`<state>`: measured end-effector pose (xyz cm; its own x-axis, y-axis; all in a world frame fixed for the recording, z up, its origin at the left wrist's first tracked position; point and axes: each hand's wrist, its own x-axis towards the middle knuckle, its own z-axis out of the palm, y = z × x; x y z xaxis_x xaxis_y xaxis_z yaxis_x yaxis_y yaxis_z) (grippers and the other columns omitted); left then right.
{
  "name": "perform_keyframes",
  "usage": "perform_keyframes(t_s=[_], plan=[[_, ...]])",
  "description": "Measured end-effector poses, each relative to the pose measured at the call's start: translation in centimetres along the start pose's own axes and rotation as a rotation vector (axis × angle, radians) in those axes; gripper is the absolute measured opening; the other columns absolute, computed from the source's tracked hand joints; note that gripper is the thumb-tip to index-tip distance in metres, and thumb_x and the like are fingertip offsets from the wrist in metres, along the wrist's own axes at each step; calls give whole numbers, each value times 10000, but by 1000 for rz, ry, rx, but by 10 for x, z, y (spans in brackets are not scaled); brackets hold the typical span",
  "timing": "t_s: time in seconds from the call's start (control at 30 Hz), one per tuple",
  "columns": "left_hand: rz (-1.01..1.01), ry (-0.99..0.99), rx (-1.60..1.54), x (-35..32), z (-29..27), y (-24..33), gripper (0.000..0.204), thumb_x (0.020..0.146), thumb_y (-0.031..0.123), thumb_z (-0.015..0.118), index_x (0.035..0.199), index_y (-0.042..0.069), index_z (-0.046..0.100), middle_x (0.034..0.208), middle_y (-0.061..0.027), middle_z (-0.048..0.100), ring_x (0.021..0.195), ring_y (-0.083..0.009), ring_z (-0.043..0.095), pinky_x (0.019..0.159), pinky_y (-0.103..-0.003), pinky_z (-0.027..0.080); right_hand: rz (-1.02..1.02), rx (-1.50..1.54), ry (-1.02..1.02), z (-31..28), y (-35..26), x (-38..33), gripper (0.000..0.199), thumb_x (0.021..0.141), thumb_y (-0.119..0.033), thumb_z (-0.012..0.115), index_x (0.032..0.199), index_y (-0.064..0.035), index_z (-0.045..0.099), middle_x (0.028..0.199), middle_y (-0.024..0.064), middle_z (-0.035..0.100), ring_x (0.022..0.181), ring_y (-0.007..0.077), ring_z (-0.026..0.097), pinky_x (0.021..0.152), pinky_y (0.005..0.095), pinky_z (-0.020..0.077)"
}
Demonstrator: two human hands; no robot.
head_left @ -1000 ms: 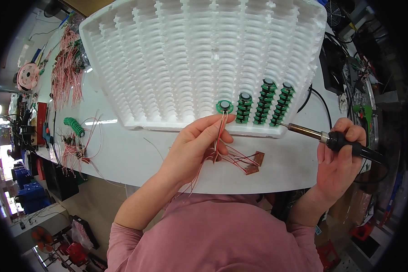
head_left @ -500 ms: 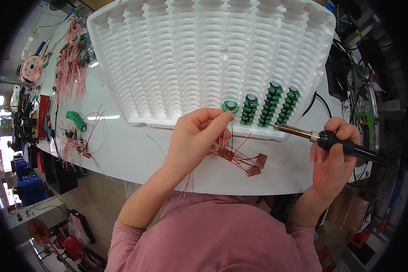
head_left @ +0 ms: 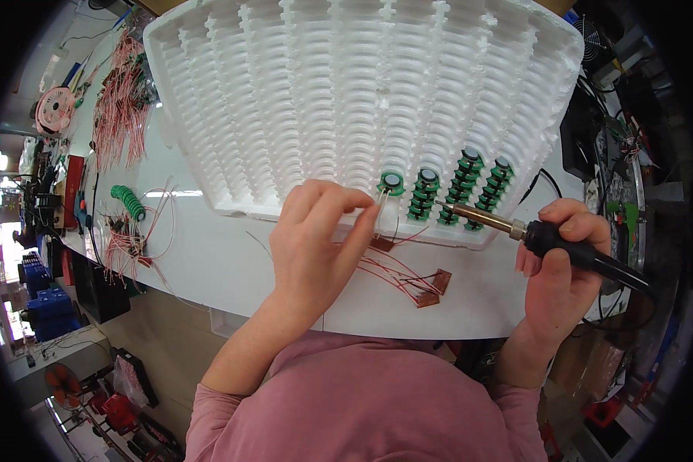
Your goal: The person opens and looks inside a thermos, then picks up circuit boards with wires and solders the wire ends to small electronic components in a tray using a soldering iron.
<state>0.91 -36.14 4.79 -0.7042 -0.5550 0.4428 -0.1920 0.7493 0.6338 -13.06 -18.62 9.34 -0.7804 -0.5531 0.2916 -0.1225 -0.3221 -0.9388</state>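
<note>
- At the far left of the white table (head_left: 215,281), a heap of thin pink-red wires (head_left: 123,115) lies in a loose, stringy mass, probably set aside to leave the middle free for the hands.
- Below it, a curved row of green discs (head_left: 128,202) rests on its side, ridged like a caterpillar, next to a smaller tangle of wire (head_left: 129,245).
- The white foam tray (head_left: 285,115) spans the middle, its grainy surface moulded into scalloped channels; these seem shaped to hold round parts on edge.
- The left hand (head_left: 313,235) has thumb and forefinger pinched together on a pale wire (head_left: 380,215), presumably to steady it by the green round part (head_left: 391,183), which sits in the tray's near edge with its grey face upward.
- Just beyond the fingers, flat brown boards (head_left: 436,289) lie on the smooth tabletop, trailing red and black leads.
- To their right, green-and-black stacks (head_left: 463,189) fill neighbouring channels, close-packed and ribbed.
- The right hand (head_left: 562,289), well apart from the left, is wrapped around the soldering iron (head_left: 543,239) by its black grip, likely keeping skin off the slim metal barrel, whose tip points leftward by the stacks.
</note>
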Motion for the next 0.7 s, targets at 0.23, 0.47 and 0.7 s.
perform_keyframes(t_s=[0.23,0.47,0.7], plan=[[-69,-53,64,1,5,5,143,695,118,697,784,103,586,735,-9,550,653,-172,529,518,-293,407,-86,-195,-156,15,7,15,307,751,-144,699,925,-21,477,935,131,514,840,164,513,750,255,419],[-51,-18,84,2,3,-2,166,678,50,676,805,98,580,737,-23,550,639,-167,540,524,-287,424,-152,-189,-270,30,15,38,260,792,-147,647,929,-19,468,905,129,511,769,138,483,712,241,408],[110,-18,104,5,9,-14,224,629,-12,677,815,73,585,741,-39,556,624,-175,547,522,-287,435,-230,-262,-274,29,28,47,224,793,-128,622,903,-17,462,874,130,512,725,115,461,660,222,401]])
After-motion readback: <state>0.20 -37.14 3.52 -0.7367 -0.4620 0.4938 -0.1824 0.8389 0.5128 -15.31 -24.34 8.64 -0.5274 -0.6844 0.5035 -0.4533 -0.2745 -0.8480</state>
